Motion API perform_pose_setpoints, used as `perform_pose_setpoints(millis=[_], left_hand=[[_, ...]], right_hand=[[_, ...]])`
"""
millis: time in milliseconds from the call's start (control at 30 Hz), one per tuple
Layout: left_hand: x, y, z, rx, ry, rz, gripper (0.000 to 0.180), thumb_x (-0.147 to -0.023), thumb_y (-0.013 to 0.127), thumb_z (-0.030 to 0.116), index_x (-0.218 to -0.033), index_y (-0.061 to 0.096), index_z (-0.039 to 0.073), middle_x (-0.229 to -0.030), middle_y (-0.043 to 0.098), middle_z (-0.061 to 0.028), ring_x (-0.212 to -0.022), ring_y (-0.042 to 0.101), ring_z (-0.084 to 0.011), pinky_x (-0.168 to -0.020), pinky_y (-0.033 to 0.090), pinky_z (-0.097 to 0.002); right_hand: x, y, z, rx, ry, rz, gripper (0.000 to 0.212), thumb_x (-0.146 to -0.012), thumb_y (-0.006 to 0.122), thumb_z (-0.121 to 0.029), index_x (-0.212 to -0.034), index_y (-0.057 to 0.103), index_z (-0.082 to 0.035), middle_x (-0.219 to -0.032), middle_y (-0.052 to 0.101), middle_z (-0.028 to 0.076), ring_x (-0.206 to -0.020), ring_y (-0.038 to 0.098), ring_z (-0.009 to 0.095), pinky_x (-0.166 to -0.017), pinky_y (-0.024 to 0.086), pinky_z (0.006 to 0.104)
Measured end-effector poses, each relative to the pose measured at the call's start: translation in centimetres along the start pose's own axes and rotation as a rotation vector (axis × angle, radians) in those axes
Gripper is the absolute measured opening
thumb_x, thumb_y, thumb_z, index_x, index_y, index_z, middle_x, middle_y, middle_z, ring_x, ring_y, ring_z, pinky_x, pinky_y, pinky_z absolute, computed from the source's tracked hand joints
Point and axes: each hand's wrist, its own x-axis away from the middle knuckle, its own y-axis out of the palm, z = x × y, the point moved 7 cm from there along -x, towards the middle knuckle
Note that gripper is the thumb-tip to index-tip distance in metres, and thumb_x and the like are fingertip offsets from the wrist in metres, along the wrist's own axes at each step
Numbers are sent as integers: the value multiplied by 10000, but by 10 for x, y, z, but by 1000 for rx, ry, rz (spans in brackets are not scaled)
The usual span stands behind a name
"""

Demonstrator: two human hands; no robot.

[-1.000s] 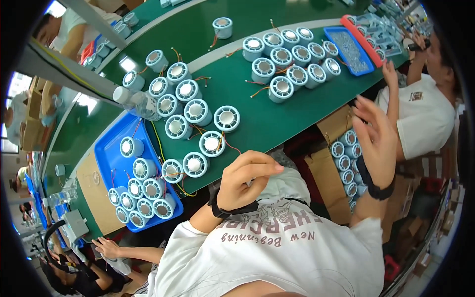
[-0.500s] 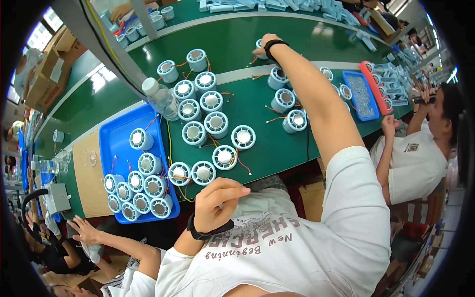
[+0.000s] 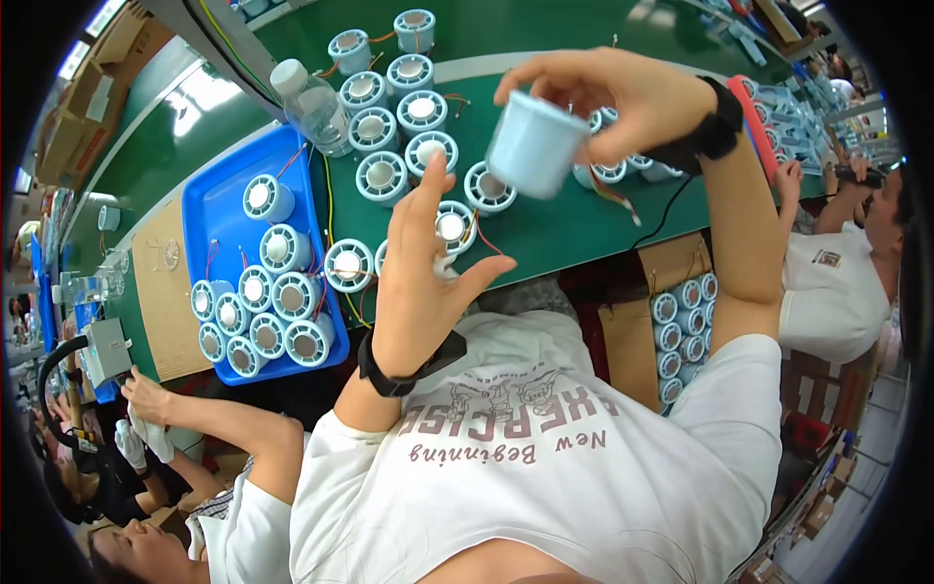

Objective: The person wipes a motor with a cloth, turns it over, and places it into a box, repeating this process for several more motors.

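Note:
My right hand (image 3: pixel 632 102) is closed around a light blue cup-shaped housing (image 3: pixel 537 146), held tilted above the green bench with its smooth side showing. My left hand (image 3: pixel 418 268) is raised to the left of it, thumb and fingers apart, with nothing in it. Behind and beside my left hand stand several similar housings (image 3: pixel 382 177), each with a silver disc in a spoked ring and thin coloured wires. One housing (image 3: pixel 489 188) stands just below the held one. My right hand hides part of another group (image 3: pixel 610 170) on the right.
A blue tray (image 3: pixel 216 185) of housings lies at left, beside a clear bottle (image 3: pixel 309 107) and a brown board (image 3: pixel 161 326). Below the bench edge, a carton (image 3: pixel 628 341) holds more housings. Co-workers sit on both sides; one arm (image 3: pixel 224 423) reaches in at lower left.
My right hand has come back from the far side of the bench, now carrying a housing toward the middle. My left hand has risen and its fingers have spread. The view has shifted.

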Motion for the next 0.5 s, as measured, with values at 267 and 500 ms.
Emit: perform_pose_setpoints(millis=[267, 500], left_hand=[[8, 31, 5, 377, 56, -281, 812, -641, 816, -49, -1374, 481, 48, -1310, 531, -131, -1121, 588, -226, -809, 560, -306], [15, 30, 21, 383, 116, -208, 800, -649, 793, -93, -1367, 457, 15, -1367, 495, -142, -1205, 547, -233, -869, 566, -305]], right_hand=[[43, 60, -18, -301, 15, 80, 736, -694, 783, -74, -1364, 482, -27, -1077, 623, 98, -949, 617, 175, -870, 525, 308], [80, 79, -62, 483, -278, 530, 810, -648, 838, -86, -1375, 485, -34, -1164, 605, 111, -999, 614, 213, -848, 540, 322]])
